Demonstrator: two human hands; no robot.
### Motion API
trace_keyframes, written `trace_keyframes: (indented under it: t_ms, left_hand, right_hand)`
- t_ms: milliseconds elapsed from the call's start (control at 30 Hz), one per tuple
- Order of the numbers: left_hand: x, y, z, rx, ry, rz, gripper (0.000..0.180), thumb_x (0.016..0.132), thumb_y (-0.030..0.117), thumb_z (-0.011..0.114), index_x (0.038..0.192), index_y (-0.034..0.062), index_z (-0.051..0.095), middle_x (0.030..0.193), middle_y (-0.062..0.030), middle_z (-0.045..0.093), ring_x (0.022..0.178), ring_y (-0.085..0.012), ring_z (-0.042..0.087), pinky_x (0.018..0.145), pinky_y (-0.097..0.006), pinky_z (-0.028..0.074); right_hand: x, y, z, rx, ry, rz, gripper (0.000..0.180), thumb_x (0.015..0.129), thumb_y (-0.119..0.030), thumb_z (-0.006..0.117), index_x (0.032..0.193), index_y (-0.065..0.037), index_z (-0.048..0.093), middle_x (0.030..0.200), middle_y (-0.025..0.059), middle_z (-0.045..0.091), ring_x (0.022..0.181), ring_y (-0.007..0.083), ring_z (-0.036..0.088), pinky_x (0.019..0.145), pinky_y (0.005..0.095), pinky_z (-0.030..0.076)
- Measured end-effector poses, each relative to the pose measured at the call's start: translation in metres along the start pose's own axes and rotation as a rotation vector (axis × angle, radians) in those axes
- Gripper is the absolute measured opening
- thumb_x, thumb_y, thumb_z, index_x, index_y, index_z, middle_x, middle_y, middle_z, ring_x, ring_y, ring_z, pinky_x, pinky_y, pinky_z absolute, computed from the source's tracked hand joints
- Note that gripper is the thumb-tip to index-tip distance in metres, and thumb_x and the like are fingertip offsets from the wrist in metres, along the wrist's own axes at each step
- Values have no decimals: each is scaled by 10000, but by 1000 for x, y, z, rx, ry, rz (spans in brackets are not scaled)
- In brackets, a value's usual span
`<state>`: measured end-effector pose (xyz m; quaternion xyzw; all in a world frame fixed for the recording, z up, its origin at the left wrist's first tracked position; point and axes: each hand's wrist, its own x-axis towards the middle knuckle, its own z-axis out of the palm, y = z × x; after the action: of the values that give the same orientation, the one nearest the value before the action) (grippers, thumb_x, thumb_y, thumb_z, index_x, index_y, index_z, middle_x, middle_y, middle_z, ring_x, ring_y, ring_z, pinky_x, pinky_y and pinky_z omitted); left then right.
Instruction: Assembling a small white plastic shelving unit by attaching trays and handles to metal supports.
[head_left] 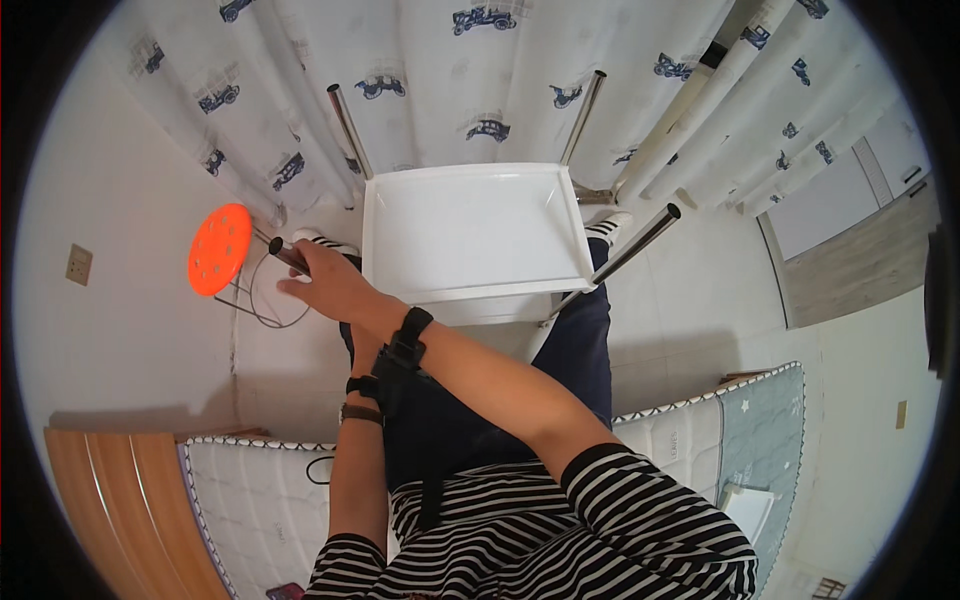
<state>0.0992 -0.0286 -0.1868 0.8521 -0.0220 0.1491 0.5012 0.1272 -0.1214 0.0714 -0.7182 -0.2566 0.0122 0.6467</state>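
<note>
Between my legs stands a white rectangular tray shelf (475, 230) with metal tubes rising at its corners. My right arm reaches across to the left, and my right hand (340, 290) is closed around the near-left metal tube (287, 256) just below its dark open end. Beneath the right forearm, only the wrist end of my left hand (366, 352) shows; its fingers are hidden. On the near right corner another metal tube (640, 242) leans outward, with nothing touching its top. Part of a lower white shelf (490, 311) shows under the near edge.
An orange round stool (220, 250) with metal legs stands to the left. White patterned curtains (430, 90) hang close behind the shelf. Behind me is a mattress (665, 440) with a piped edge, and a wooden panel (130, 510) lies at lower left. A cabinet (850, 250) stands right.
</note>
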Motion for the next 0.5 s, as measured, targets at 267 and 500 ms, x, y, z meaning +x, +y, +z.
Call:
trace_keyframes:
  t_ms: [267, 500]
  left_hand:
    - [-10, -28, 0, -195, 5, -196, 308, 869, 118, 555, 1129, -39, 503, 1071, -89, 566, 978, -129, 517, 860, -253, 401]
    - [-10, -32, 8, -348, -26, -260, 330, 868, 114, 556, 1156, -38, 499, 1066, -83, 570, 972, -126, 517, 860, -247, 399]
  right_hand:
    - [-16, 7, -3, 61, 97, 60, 205, 845, -158, 582, 889, 19, 490, 778, 118, 568, 702, 239, 524, 688, 309, 434]
    - [-14, -6, 30, -387, -244, -181, 209, 851, -202, 563, 890, -13, 485, 793, 139, 568, 771, 304, 571, 694, 395, 451]
